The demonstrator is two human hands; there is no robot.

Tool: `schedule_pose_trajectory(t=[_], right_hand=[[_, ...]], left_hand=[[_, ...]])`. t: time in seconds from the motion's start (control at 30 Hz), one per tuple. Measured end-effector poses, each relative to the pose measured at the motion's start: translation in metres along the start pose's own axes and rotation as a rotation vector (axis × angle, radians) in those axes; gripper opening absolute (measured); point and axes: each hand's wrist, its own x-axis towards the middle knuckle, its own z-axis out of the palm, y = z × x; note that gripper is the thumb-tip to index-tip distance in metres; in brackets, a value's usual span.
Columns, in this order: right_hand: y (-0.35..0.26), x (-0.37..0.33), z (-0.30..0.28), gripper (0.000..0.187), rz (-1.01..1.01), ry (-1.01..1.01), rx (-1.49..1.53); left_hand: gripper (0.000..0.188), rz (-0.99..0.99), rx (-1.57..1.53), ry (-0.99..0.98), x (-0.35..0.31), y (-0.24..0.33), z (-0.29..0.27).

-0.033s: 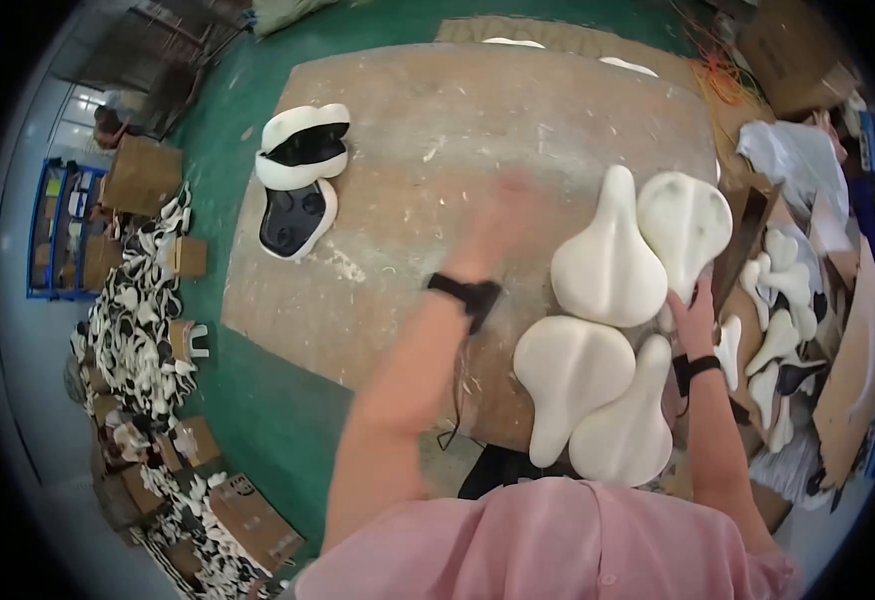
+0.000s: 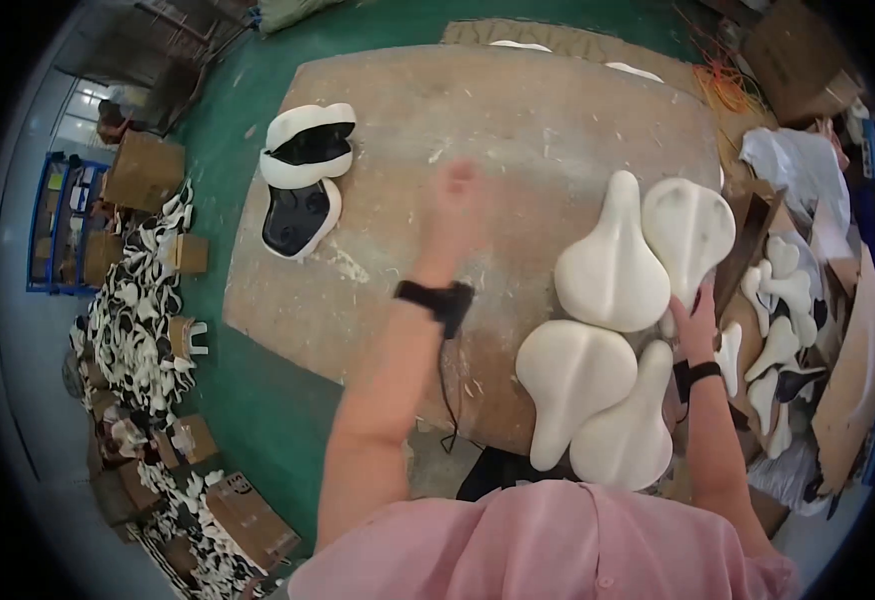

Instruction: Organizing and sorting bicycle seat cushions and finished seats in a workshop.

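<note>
Four white bicycle saddles lie close together at the table's right side. My right hand has its thumb and fingers about the narrow nose of the upper right saddle, which shows faint grey smudges. Beside that one is another white saddle, nose pointing away from me. Nearer me lie a saddle with its nose toward me and one pointing away. Over the middle of the table my left hand is smeared by motion, apart from the saddles; its fingers cannot be made out.
On the table's far left, white saddles with black undersides sit together. A cardboard box of saddles stands right of the table. Heaped saddles and cartons cover the floor at left. Orange cord lies at back right.
My left hand and forearm have swung left over the table, farther from the saddles. My right hand stays at the same saddle's nose.
</note>
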Motion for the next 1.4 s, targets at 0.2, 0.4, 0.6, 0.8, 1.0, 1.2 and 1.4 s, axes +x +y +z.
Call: schedule_pose_trajectory(t=[0.2,0.4,0.6,0.8,1.0,1.2,1.4], right_hand=[[-0.002,0.001,0.017,0.046,-0.081,-0.043,0.032],[0.014,0.011,0.007,0.046,-0.003,-0.095,0.083],[0.013,0.005,0.008,0.05,0.051,-0.081,0.104],[0.006,-0.004,0.012,0.051,0.154,-0.152,0.277],[-0.049,-0.035,-0.056,0.046,-0.013,-0.002,0.227],[-0.16,-0.085,-0.104,0.044,-0.235,-0.211,0.346],[-0.231,-0.166,-0.034,0.059,-0.391,-0.755,0.402]], left_hand=[[0.062,0.014,0.439,0.937,0.089,-0.076,-0.262],[0.063,-0.338,-0.459,0.413,0.105,-0.102,-0.26],[0.082,-0.395,-0.476,0.456,0.085,-0.092,-0.26],[0.098,-0.345,-0.389,0.676,0.114,-0.093,-0.243],[0.077,-0.098,-0.667,0.416,-0.004,-0.066,-0.251],[0.076,0.368,-0.158,0.275,-0.155,-0.014,-0.23],[0.084,0.497,-0.127,-0.196,-0.31,0.066,-0.174]])
